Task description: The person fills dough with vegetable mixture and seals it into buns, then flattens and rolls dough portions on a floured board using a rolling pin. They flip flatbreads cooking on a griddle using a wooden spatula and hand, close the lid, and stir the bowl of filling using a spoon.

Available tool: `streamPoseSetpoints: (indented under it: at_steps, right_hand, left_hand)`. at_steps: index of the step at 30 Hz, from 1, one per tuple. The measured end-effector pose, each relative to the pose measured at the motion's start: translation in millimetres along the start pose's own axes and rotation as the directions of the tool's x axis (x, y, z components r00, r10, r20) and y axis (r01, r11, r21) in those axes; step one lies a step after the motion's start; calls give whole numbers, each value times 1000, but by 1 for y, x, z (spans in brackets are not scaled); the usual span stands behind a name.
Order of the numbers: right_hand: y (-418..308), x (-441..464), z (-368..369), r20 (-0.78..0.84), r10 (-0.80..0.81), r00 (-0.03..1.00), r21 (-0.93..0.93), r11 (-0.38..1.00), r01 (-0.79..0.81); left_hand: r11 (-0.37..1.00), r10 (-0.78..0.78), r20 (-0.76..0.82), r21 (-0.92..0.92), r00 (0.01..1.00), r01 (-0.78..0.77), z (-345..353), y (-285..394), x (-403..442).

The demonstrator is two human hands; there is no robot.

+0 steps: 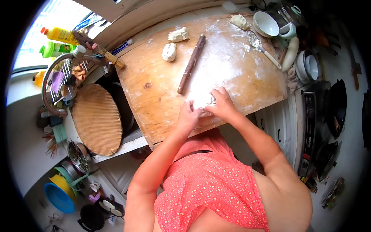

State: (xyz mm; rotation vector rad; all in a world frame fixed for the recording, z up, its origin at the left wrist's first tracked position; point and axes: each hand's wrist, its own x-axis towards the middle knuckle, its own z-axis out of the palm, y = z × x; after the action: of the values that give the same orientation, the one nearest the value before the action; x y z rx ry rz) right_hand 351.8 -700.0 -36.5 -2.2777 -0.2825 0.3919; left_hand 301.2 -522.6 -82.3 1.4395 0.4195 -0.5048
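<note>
Near the front edge of a floured wooden board (154, 116), a white piece of dough (201, 101) lies between my two hands. My left hand (189, 116) grips its left side with bent fingers. On the right side, my right hand (223, 104) has its fingers closed round the dough. A dark wooden rolling pin (191, 64) rests just beyond my hands, slanting away. Behind it to the left are a rounded dough lump (169, 52) and a longer dough lump (178, 35). Another dough piece (239, 22) sits at the far right.
A floury spoon (269, 58) and a white bowl (266, 24) are at the board's far right. Left of the board stand a round ribbed lid (97, 120), a faucet (48, 87) and bottles (62, 35). A stove (309, 131) is on the right.
</note>
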Motion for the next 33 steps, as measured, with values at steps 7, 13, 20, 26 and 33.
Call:
streamPoseSetpoints:
  at_steps: [7,13,20,26,33]
  right_hand:
    - [5,-15,1,68,22,997,182,983,-34]
    - [-54,-4,3,379,245,892,384,835,-393]
    - [-143,31,72,434,56,899,273,943,-191]
    - [-224,65,156,344,-164,925,362,932,30]
    - [-258,54,143,464,-161,871,284,958,25]
  left_hand:
    - [970,126,-9,210,992,-121,14,28,-23]
    - [887,-115,304,-397,946,236,-31,34,-42]
    - [853,44,135,-521,990,33,-119,29,-87]
    - [642,63,-79,-760,995,-101,-231,28,-121]
    - [626,-96,-614,-650,784,-432,-394,22,-109]
